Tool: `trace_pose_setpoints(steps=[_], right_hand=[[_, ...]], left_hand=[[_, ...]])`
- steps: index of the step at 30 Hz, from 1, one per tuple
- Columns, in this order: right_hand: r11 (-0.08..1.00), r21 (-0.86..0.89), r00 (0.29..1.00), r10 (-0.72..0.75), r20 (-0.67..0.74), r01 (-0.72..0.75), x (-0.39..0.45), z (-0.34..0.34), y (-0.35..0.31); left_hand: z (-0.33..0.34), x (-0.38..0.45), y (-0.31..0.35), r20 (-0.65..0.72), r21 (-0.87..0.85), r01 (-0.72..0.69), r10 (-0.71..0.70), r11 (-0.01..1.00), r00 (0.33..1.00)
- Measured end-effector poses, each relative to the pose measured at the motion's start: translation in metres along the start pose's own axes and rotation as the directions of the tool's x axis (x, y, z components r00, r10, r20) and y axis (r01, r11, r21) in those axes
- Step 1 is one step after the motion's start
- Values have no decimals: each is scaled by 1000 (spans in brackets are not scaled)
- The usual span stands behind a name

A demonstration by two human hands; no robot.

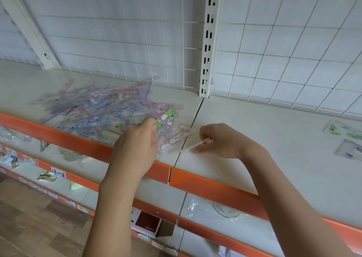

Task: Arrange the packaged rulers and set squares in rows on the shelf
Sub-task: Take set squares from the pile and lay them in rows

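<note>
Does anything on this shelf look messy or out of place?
Yes. The packets on the shelf lie in a jumbled heap, crossing at all angles, not in rows. Only two packets lie flat and apart at far right.

Two hands (137, 145), one ruler pile (101, 109)

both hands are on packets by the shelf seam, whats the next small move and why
Probably carry the pink packet in the right hand rightward and lay it beside the two packets already flat on the right shelf. The pile is still jumbled, and the left hand holds a green packet.
</note>
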State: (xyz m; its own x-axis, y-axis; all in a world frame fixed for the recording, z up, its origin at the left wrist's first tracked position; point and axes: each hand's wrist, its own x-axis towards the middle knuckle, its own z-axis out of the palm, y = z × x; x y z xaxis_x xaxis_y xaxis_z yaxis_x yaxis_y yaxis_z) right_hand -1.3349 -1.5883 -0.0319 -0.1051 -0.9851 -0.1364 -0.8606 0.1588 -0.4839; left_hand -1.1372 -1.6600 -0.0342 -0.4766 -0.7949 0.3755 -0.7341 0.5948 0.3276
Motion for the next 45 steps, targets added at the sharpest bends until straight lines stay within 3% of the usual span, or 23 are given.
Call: trace_pose_setpoints(steps=[3, 8, 12, 20, 22, 26, 29, 37, 41, 45], right_hand=[[999, 45, 992, -20, -123, 26, -15, -5, 11], [956, 290, 956, 120, -266, -40, -50, -23, 39], [956, 282, 911, 190, -365, -86, -81, -35, 58], [878, 388, 857, 411, -311, -280, -143, -48, 96], [852, 456, 824, 441, -357, -259, -153, -49, 112], [879, 415, 748, 437, -500, -236, -170, -56, 139], [838, 511, 701, 481, -527, -192, -183, -62, 152], [738, 665, 716, 523, -463, -110, -203, -78, 174], [774, 613, 686, 534, -494, -161, -210, -86, 186], [732, 665, 642, 583, -498, -148, -219, -94, 199]], left_hand=[[7, 5, 12, -26, -66, -58, 57, 996, 998], [19, 12, 44, 5, -146, -113, 115, 983, 993], [31, 20, 74, 57, -209, -157, 172, 965, 983], [60, 22, 137, 103, -282, -234, 271, 931, 957], [66, 21, 152, 115, -291, -239, 282, 926, 952], [74, 20, 181, 143, -280, -236, 283, 931, 948], [78, 19, 198, 181, -262, -232, 283, 937, 942], [89, 18, 234, 217, -275, -227, 290, 934, 932], [92, 19, 249, 208, -327, -201, 278, 923, 938], [95, 19, 264, 194, -346, -233, 312, 909, 930]])
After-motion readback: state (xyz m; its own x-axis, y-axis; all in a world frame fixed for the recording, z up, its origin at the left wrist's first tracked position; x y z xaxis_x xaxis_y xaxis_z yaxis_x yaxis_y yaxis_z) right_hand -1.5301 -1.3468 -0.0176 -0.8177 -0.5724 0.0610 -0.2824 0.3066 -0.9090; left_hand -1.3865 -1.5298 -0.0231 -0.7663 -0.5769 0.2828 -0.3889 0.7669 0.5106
